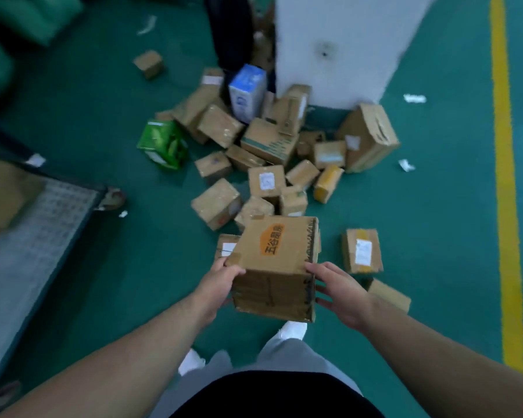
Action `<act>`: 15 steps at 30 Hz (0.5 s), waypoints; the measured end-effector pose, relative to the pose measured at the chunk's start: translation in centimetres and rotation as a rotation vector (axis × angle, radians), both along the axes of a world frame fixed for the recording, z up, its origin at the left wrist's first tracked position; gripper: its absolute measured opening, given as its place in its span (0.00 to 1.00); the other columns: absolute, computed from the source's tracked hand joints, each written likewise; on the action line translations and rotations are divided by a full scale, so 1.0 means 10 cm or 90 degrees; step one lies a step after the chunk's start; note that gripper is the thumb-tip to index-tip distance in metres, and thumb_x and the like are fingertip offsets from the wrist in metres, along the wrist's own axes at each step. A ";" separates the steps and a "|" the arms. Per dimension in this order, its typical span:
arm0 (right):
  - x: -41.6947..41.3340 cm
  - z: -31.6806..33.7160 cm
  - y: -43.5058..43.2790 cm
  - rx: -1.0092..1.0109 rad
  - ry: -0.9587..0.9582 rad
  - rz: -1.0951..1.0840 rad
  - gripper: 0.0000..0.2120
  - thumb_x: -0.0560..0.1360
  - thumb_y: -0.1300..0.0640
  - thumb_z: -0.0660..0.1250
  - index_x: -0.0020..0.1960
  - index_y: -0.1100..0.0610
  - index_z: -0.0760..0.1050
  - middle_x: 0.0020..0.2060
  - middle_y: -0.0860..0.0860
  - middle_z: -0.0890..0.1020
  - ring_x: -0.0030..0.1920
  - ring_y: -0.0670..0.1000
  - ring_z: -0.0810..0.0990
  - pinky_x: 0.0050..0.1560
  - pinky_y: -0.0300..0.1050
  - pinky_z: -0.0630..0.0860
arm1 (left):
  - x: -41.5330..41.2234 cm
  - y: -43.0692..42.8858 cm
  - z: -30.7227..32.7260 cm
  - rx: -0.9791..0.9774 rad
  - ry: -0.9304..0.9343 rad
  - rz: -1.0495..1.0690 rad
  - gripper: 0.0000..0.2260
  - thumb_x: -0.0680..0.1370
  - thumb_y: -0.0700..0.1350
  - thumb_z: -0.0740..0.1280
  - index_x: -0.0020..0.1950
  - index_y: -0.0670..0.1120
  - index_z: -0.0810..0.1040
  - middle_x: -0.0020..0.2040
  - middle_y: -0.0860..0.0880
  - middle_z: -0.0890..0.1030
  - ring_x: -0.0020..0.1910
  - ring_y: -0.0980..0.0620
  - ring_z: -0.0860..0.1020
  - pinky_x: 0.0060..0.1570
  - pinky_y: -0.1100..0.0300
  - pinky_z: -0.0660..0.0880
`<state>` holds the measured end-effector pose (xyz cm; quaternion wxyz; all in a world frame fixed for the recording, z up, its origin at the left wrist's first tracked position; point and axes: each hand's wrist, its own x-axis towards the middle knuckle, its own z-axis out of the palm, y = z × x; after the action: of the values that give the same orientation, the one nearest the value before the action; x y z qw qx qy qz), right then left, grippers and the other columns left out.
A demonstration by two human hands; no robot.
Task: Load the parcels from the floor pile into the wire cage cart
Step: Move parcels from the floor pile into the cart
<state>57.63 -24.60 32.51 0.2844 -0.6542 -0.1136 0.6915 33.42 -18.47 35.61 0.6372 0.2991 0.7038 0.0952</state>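
A brown cardboard parcel with an orange label (pixel 277 263) is held up in front of me between both hands. My left hand (pixel 216 286) grips its left side, thumb over the top edge. My right hand (pixel 340 289) presses its right side with fingers spread. Beyond it, the floor pile of several cardboard parcels (pixel 269 158) spreads across the green floor. The wire cage cart (pixel 40 224) stands at the left, a brown parcel lying inside it.
A white pillar (pixel 344 46) rises behind the pile. A green box (pixel 163 144) and a blue-white box (pixel 248 92) lie among the parcels. Loose parcels (pixel 363 250) sit near my right hand. A yellow floor line (pixel 506 176) runs along the right. My white shoes are below.
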 end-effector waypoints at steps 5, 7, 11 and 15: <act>-1.06 0.25 0.37 0.049 -0.033 0.152 0.13 0.78 0.48 0.71 0.59 0.54 0.80 0.60 0.51 0.83 0.64 0.52 0.77 0.69 0.57 0.69 | -1.15 -0.27 0.24 0.065 0.005 0.148 0.12 0.81 0.47 0.65 0.64 0.53 0.74 0.55 0.50 0.80 0.53 0.51 0.77 0.49 0.53 0.73; -1.62 0.33 0.42 0.073 -0.040 0.204 0.11 0.78 0.49 0.71 0.55 0.55 0.80 0.58 0.52 0.83 0.62 0.53 0.77 0.66 0.56 0.71 | -1.65 -0.44 0.33 0.084 -0.006 0.237 0.11 0.81 0.46 0.66 0.64 0.51 0.74 0.53 0.49 0.80 0.51 0.51 0.77 0.44 0.55 0.73; -2.67 0.46 0.28 0.125 -0.069 0.244 0.28 0.65 0.44 0.77 0.60 0.53 0.73 0.58 0.53 0.81 0.59 0.53 0.79 0.57 0.53 0.76 | -2.59 -0.87 0.46 0.068 -0.019 0.356 0.10 0.82 0.46 0.65 0.62 0.48 0.73 0.52 0.47 0.79 0.48 0.50 0.77 0.40 0.56 0.73; -3.78 0.52 0.08 0.146 -0.037 0.295 0.45 0.58 0.44 0.76 0.72 0.51 0.66 0.61 0.49 0.80 0.60 0.53 0.80 0.66 0.60 0.76 | -3.62 -1.39 0.58 0.064 -0.038 0.474 0.10 0.81 0.52 0.67 0.57 0.47 0.80 0.56 0.47 0.83 0.55 0.47 0.79 0.51 0.53 0.76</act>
<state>19.83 -23.81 37.75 0.1873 -0.5940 -0.3461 0.7016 -2.81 -32.39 41.39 0.5640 0.0506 0.7397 0.3635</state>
